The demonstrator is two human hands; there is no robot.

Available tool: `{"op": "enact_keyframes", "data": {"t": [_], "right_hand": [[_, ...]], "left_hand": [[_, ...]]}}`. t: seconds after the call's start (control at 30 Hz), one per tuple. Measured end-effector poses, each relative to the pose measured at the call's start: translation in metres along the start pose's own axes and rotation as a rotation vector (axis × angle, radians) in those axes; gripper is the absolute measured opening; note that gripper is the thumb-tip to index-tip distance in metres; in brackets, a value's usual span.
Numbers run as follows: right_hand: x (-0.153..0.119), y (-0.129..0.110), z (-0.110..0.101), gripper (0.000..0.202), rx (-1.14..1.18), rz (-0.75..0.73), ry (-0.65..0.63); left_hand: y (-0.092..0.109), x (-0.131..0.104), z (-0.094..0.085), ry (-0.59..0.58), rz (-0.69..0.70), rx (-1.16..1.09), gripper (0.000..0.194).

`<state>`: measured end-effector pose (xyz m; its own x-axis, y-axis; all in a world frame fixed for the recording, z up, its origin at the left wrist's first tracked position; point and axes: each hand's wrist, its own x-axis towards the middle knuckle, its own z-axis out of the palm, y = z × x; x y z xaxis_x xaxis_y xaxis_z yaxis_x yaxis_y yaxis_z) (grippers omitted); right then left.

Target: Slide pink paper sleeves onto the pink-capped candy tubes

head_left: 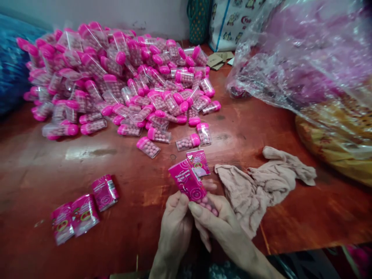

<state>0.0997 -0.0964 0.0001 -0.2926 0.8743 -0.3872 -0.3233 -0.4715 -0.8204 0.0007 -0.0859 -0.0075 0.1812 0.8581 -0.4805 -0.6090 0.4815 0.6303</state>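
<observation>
Near the table's front edge, my left hand [174, 221] pinches the lower end of a pink printed sleeve [187, 179]. My right hand [222, 220] is closed around a small clear tube of pink candy balls [208, 204], its thumb at the sleeve's lower edge. The sleeve and the tube meet between both thumbs; whether one is inside the other I cannot make out. Just behind lies another pink printed sleeve [200, 162]. To the left are several flat pink sleeves [85, 214]. Beyond my hands, a few pink-capped candy tubes [187, 142] lie loose.
A large heap of pink-capped candy tubes [116, 81] covers the back left of the table. A crumpled beige cloth [267, 182] lies right of my hands. Clear plastic bagging [290, 58] bulges over a round yellow item [328, 143]. A blue bag [14, 66] stands far left.
</observation>
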Motion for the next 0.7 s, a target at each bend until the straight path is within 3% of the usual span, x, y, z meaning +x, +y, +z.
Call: {"op": "enact_keyframes", "data": {"t": [0.2, 0.4, 0.5, 0.57, 0.7], "right_hand": [[-0.005, 0.003, 0.004, 0.033, -0.06, -0.033, 0.127], [-0.001, -0.006, 0.007, 0.03, -0.402, -0.119, 0.181], [-0.003, -0.009, 0.0, 0.027, -0.647, -0.266, 0.222], [-0.005, -0.009, -0.007, 0.021, -0.703, -0.404, 0.332], [-0.003, -0.01, -0.015, 0.015, -0.709, -0.516, 0.507]], "left_hand": [[-0.01, -0.002, 0.004, -0.065, -0.017, -0.032, 0.023], [-0.004, -0.002, 0.002, 0.02, 0.0, -0.002, 0.017], [0.001, 0.001, 0.001, 0.063, 0.061, -0.035, 0.018], [0.0, 0.002, 0.0, 0.08, 0.107, -0.047, 0.016], [-0.008, 0.002, -0.005, -0.035, 0.106, 0.061, 0.018]]}}
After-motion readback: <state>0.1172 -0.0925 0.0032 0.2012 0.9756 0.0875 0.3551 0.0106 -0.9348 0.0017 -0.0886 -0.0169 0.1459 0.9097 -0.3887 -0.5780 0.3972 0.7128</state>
